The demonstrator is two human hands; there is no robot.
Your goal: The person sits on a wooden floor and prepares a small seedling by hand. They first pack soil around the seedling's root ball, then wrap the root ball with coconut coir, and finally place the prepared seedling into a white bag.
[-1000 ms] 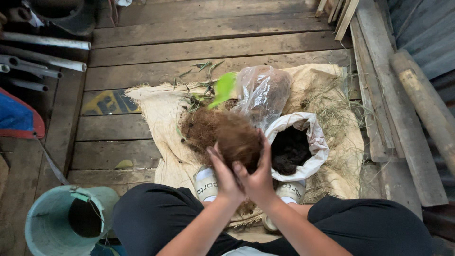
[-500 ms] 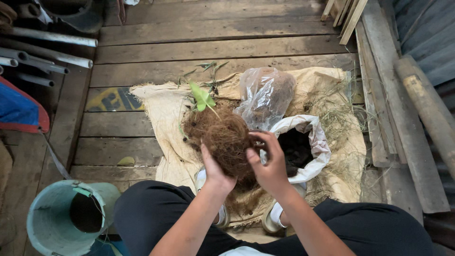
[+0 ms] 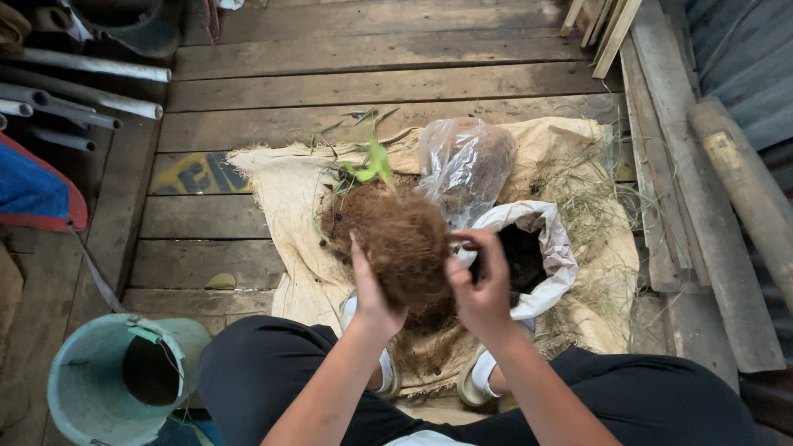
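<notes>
A ball of brown coconut fibre [image 3: 403, 239] with a small green seedling [image 3: 372, 165] sticking out of its far end is held over a burlap sack [image 3: 281, 190] spread on the plank floor. My left hand [image 3: 370, 287] grips its left near side. My right hand [image 3: 481, 285] presses the right side, fingers curled around the fibre. A white bag of dark soil [image 3: 537, 252] lies open just right of the ball. A clear plastic bag [image 3: 464, 161] sits behind it.
A pale green bucket [image 3: 99, 388] stands at the lower left by my knee. Grey pipes [image 3: 83, 95] and a blue-red cloth [image 3: 33, 186] lie at the left. Wooden boards and a post [image 3: 735, 182] run along the right. Dry grass is scattered on the sack.
The fibre ball has turned in my hands, and the seedling swung from the right side of its top toward the left. My hands shifted their hold around the ball.
</notes>
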